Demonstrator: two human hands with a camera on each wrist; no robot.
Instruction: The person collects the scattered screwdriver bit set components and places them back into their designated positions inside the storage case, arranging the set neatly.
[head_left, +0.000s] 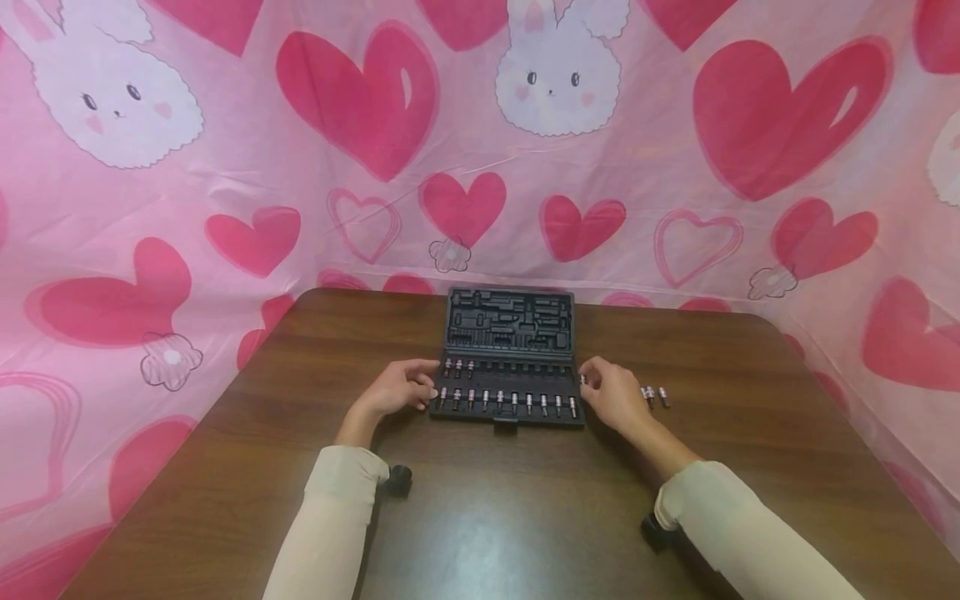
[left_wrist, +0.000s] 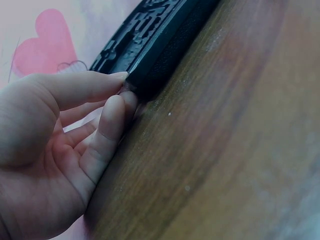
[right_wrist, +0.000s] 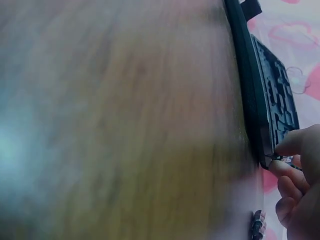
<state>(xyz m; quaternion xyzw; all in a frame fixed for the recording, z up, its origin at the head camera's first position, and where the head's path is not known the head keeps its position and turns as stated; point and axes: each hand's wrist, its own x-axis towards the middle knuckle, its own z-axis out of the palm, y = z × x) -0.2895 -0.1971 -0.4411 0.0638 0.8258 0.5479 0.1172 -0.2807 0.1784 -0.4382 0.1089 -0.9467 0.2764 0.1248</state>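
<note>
A black socket case (head_left: 510, 354) lies unfolded on the table, lid at the back. Silver bit sockets (head_left: 500, 399) fill its front row, and three more bit sockets (head_left: 459, 366) stand at the left of the back row. My left hand (head_left: 396, 387) rests at the case's left edge; in the left wrist view its index fingertip (left_wrist: 120, 76) touches the case corner. At the right edge, my right hand (head_left: 611, 390) pinches a small silver bit socket (right_wrist: 287, 159) between thumb and index finger, mostly hidden by the fingers.
Loose bit sockets (head_left: 663, 397) lie on the wooden table (head_left: 480, 508) just right of my right hand. Black wrist devices (head_left: 399, 481) sit at both cuffs. A pink cloth (head_left: 480, 150) with hearts and rabbits hangs behind the table and along its sides.
</note>
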